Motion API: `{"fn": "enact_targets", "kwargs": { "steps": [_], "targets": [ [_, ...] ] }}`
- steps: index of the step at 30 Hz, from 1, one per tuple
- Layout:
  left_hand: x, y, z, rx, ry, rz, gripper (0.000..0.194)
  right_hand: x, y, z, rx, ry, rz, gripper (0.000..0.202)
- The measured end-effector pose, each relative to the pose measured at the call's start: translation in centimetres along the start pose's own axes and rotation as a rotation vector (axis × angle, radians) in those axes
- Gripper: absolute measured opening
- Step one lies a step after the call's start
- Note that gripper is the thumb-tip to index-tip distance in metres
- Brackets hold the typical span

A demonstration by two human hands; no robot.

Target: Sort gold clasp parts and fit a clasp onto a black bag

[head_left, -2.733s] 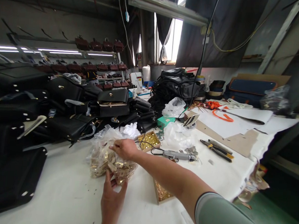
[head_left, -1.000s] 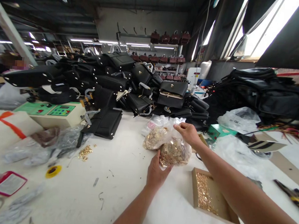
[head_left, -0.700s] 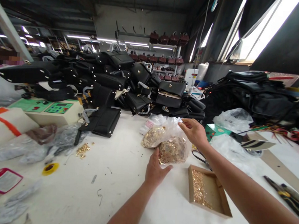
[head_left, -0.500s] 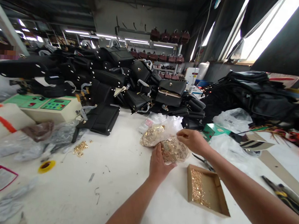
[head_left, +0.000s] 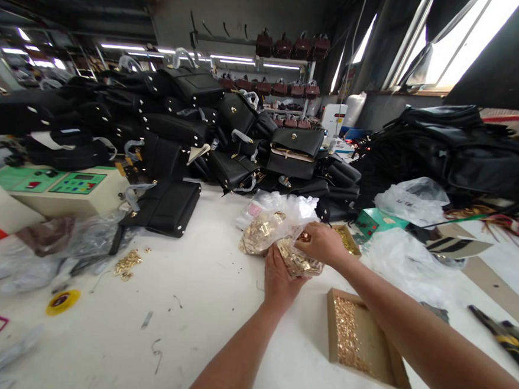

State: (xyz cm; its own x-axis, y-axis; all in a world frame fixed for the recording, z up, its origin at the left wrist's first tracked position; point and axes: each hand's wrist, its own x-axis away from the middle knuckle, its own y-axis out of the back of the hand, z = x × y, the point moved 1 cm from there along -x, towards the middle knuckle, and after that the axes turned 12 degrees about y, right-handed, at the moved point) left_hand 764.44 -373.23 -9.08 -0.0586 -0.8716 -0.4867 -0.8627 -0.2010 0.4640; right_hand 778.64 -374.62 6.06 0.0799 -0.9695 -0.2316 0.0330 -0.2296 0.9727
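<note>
A clear plastic bag of gold-coloured metal fittings rests on the white table in front of me. My left hand steadies its near side, fingers laid up against the plastic and thumb out to the right. At the bag's upper right, my right hand has its fingers curled in at the mouth; their tips are hidden, so what they pinch cannot be made out. Another plastic bag of gold fittings leans against it on the left. Below my right forearm, a shallow cardboard box holds small copper-gold pieces along its left side.
Black handbags are heaped across the back. Loose gold fittings and a yellow tape roll lie left, near a green-panelled machine. On the right are pliers, crumpled plastic and a small box of gold parts.
My right hand has moved left and slightly down, from the bag's upper right edge into its mouth. My left hand stays against the bag. The view has shifted slightly.
</note>
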Motion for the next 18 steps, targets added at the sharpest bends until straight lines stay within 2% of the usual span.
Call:
{"fn": "enact_targets", "kwargs": {
  "steps": [5, 11, 18],
  "targets": [
    [-1.8, -0.7, 1.0, 0.018, -0.038, 0.017, 0.133, -2.0, 0.4, -0.5, -0.021, -0.011, 0.060, 0.043],
    [-3.6, -0.6, 2.4, 0.025, -0.092, 0.086, 0.129, -2.3, 0.9, -0.5, -0.046, 0.061, 0.132, 0.050],
    [-3.6, 0.3, 1.6, 0.013, -0.035, 0.108, 0.124, -3.3, 1.5, -0.4, -0.158, 0.206, 0.238, 0.063]
  ]
}}
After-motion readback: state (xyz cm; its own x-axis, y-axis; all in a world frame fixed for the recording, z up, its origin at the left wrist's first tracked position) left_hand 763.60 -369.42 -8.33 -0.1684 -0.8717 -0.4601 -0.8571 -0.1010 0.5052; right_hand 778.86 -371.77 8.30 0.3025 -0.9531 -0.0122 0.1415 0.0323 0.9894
